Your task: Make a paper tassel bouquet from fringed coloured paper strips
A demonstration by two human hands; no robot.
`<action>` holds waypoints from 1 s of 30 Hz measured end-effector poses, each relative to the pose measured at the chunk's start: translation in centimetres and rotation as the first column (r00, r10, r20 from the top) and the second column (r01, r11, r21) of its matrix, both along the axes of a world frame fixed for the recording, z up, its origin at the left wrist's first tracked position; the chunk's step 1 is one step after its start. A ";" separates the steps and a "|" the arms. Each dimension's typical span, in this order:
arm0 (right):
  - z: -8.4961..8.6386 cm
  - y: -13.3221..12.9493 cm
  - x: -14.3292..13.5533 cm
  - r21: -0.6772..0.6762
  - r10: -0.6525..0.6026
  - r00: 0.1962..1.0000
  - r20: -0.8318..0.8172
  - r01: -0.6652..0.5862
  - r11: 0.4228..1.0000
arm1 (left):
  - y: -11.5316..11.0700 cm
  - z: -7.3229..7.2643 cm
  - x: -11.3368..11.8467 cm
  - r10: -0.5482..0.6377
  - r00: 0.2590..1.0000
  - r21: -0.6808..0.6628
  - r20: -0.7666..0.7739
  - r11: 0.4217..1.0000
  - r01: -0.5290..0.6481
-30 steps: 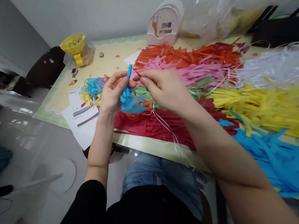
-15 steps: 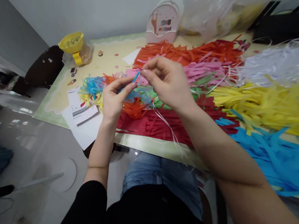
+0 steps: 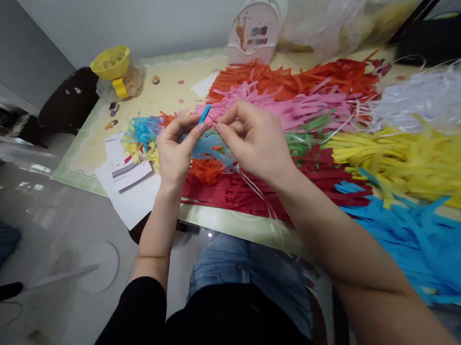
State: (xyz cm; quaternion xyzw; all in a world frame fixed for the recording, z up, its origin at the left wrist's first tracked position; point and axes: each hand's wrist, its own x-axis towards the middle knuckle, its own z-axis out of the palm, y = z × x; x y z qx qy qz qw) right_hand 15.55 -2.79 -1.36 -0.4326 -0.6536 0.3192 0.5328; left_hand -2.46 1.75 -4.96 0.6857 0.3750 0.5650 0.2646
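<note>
Between the thumb and fingers of my left hand (image 3: pixel 178 148) is a narrow blue strip (image 3: pixel 204 113), its tip pointing up and to the right. Close beside it, my right hand (image 3: pixel 251 137) pinches a thin dark strand (image 3: pixel 211 118) that reaches toward the blue strip; whether the two touch I cannot tell. Under my hands lie bunches of cut strips: pink strips (image 3: pixel 301 107), dark red strips (image 3: pixel 241 196) and light blue strips (image 3: pixel 211 144). White strings (image 3: pixel 255 189) hang down below my right hand over the table edge.
Orange strips (image 3: pixel 311 79) lie at the back, with yellow strips (image 3: pixel 410 159) and bright blue strips (image 3: pixel 439 238) to the right. A pink container (image 3: pixel 255 32) and a yellow bowl (image 3: pixel 111 64) stand near the wall. Papers (image 3: pixel 132 174) lie on the left of the table (image 3: pixel 83 149).
My right hand has moved down and slightly back from the blue strip. The strip now stands more upright in my left hand, and the dark strand shows between the hands.
</note>
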 end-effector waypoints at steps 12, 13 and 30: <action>-2.0 1.8 0.3 -0.188 0.289 0.878 -0.381 -0.380 0.906 | -2.3 0.3 0.8 0.240 0.943 0.277 -0.229 0.945 -0.173; -2.1 1.9 0.4 -0.206 0.308 0.863 -0.399 -0.412 0.887 | -2.4 0.2 0.8 0.267 0.927 0.305 -0.262 0.935 -0.183; -3.0 1.8 2.3 -0.463 0.409 0.846 -0.342 -0.530 0.710 | -5.4 -3.3 1.7 0.334 0.824 0.442 -0.459 0.890 -0.115</action>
